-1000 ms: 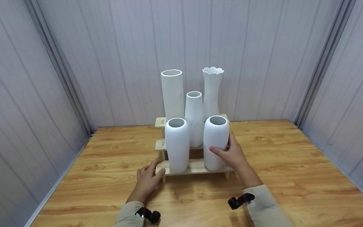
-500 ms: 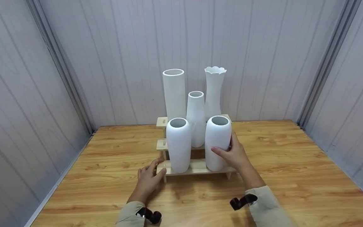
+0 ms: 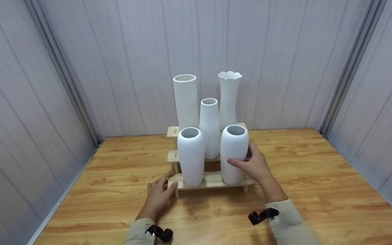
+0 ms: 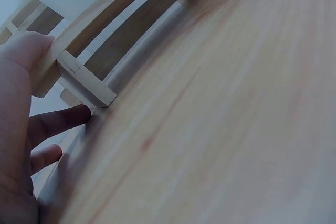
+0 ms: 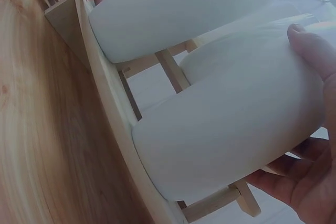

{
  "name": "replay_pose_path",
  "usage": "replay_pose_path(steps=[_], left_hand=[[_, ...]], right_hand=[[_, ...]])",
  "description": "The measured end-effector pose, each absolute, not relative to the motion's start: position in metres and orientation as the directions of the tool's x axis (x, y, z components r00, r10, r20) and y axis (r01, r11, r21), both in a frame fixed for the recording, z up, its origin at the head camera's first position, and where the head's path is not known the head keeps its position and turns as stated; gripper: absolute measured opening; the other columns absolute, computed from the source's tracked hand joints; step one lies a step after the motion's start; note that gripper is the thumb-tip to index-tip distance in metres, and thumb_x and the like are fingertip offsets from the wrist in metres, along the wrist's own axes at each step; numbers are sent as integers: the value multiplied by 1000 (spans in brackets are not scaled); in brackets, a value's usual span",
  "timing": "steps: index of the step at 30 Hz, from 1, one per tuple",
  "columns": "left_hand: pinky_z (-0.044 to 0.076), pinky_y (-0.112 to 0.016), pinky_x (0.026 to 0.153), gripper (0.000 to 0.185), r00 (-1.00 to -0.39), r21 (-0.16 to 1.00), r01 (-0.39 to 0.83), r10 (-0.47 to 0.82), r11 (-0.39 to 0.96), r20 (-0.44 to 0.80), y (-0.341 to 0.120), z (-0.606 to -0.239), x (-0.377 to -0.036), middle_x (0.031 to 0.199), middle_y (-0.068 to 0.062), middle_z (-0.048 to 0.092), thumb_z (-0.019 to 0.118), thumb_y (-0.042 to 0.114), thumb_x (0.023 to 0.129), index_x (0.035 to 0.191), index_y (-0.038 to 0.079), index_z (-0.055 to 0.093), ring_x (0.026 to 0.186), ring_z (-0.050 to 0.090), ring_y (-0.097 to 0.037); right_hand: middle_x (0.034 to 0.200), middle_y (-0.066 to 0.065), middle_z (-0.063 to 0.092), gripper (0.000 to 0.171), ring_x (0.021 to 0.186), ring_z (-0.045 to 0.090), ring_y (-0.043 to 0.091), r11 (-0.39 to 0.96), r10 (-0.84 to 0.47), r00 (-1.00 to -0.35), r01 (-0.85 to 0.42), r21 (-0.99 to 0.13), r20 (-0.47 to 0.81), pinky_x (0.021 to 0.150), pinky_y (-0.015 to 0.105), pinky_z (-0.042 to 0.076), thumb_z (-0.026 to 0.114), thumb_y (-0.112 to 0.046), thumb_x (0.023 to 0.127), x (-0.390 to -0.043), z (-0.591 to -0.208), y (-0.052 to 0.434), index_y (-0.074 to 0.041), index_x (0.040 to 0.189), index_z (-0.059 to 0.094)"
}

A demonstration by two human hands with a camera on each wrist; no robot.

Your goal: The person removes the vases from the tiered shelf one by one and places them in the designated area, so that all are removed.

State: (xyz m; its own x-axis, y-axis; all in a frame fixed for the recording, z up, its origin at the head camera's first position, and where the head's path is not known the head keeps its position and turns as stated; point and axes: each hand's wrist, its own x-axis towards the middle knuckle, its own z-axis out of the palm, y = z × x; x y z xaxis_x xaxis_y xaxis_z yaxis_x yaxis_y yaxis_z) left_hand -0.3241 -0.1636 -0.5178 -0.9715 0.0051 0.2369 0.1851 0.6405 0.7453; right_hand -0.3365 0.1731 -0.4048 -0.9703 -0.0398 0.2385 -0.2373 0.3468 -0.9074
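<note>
A tiered wooden stand (image 3: 213,182) holds several white vases. My right hand (image 3: 252,166) grips the front right vase (image 3: 235,146), thumb across its near side and fingers behind; in the right wrist view, that vase's base (image 5: 168,150) sits on the lowest step. My left hand (image 3: 160,195) holds the left end of this step. Its thumb (image 4: 37,45) lies at the board, and fingertips (image 4: 79,114) reach beside the leg, close to the tabletop. Beside the gripped vase, the front left vase (image 3: 191,156) stands upright.
A narrow-necked vase (image 3: 209,129) stands on the middle step. On the top step are a cylindrical vase (image 3: 185,102) and a scalloped-rim vase (image 3: 229,98). The stand is on a wood-grain table (image 3: 318,190), with pale panel walls (image 3: 284,68) around it.
The head view shifts slightly from side to side. Both hands keep their places on the stand and the front right vase, and the vases stay where they were.
</note>
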Motion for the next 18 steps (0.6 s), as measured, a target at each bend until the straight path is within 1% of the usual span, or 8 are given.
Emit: replay_pose_path(steps=[8,14,18], left_hand=[[-6,-54,104,47,-968,756,196,3,624,249,-166,-518,-322,119,-8,57,54,53,86,128,31,50,118,41,-31],[-6,-54,105,47,-968,756,200,3,623,253,-166,-516,-320,120,-7,57,54,53,86,128,30,50,117,42,-30],[-5,-53,105,48,-969,755,193,0,626,248,-164,-519,-317,122,-5,56,54,53,86,128,30,50,116,43,-29]], right_hand=[[122,15,52,89,108,53,29,334,-87,-950,-313,-889,301,88,48,44,82,-33,67,-311,-379,175,-13,138,33],[125,14,50,91,110,52,29,355,-103,-958,-287,-890,268,88,48,44,83,-33,66,-308,-372,183,-15,139,30],[125,14,50,94,111,51,30,363,-106,-967,-256,-896,233,88,49,44,83,-34,65,-310,-376,190,-17,140,29]])
